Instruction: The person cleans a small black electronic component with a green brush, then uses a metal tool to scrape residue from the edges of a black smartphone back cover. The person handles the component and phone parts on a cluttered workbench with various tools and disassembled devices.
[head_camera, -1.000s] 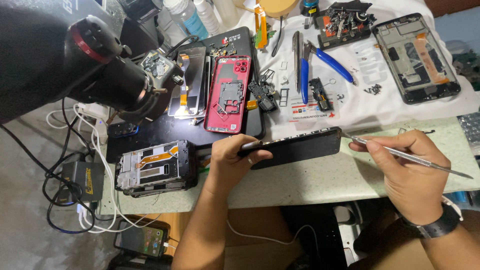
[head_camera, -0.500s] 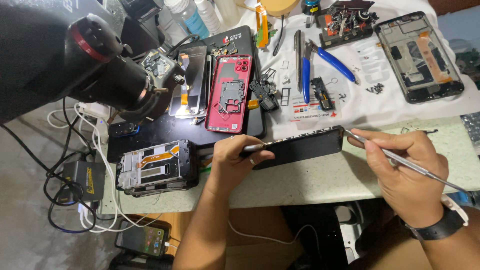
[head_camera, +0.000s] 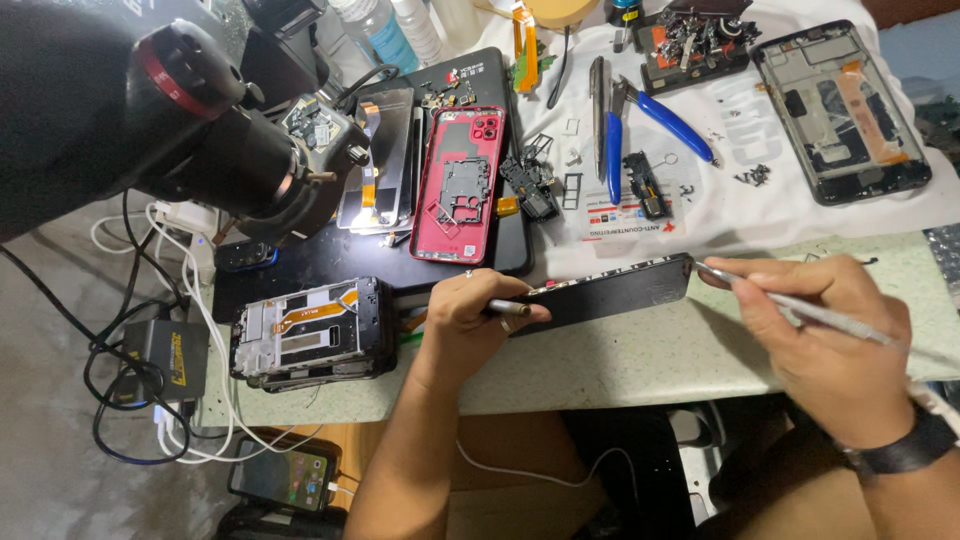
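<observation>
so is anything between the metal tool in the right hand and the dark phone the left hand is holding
Nothing visible. The right hand holds a thin metal tool whose tip sits right at the far end of the dark phone, with no part or cable between them. The left hand grips the phone's other end, away from the tip.

Likely phone repair workshop, dismantled phones (head_camera: 459, 185), tools (head_camera: 613, 140)

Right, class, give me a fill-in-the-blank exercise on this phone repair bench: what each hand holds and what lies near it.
1. The left hand grips one end of a ____ phone.
2. The right hand holds a thin ____ tool to the phone's far end.
3. The opened phone back on the dark mat is ____.
4. The pliers on the white cloth have ____ handles.

Missing words: black; metal; red; blue
</observation>
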